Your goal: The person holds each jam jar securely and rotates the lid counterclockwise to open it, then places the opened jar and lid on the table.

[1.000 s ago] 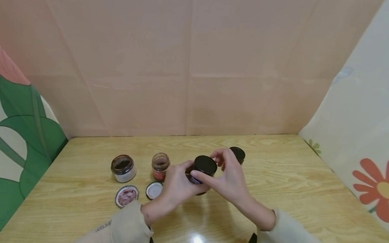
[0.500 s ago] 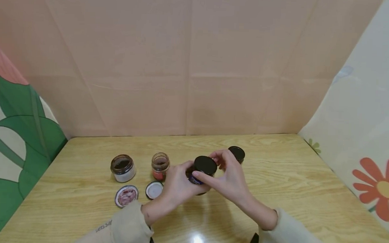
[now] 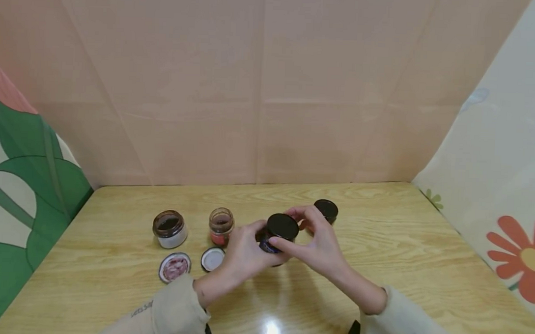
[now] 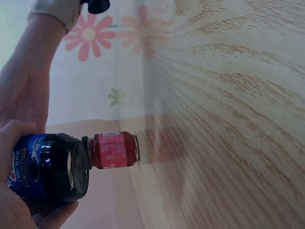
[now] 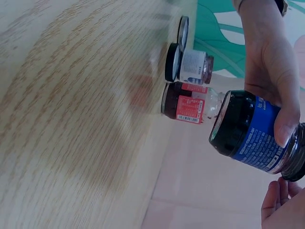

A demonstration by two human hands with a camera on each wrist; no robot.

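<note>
Blue-labelled jar, one: you are holding it above the table, base clear of the wood. Your left hand is gripping its body, thumb lying across the label. Black lid, one: it is sitting on top of the blue-labelled jar, and your right hand is grasping it, thumb on the near side and fingers curling around the far side. Closed jar with a red label, one: it is standing upright behind the blue-labelled jar, to its right. Open jar with a red label, one: it is standing left of the blue-labelled jar. Open white-labelled jar, one: it is standing farther left of it. Loose lids, two: a white-faced lid and a mottled pink lid are lying left of the blue-labelled jar, nearer you.
</note>
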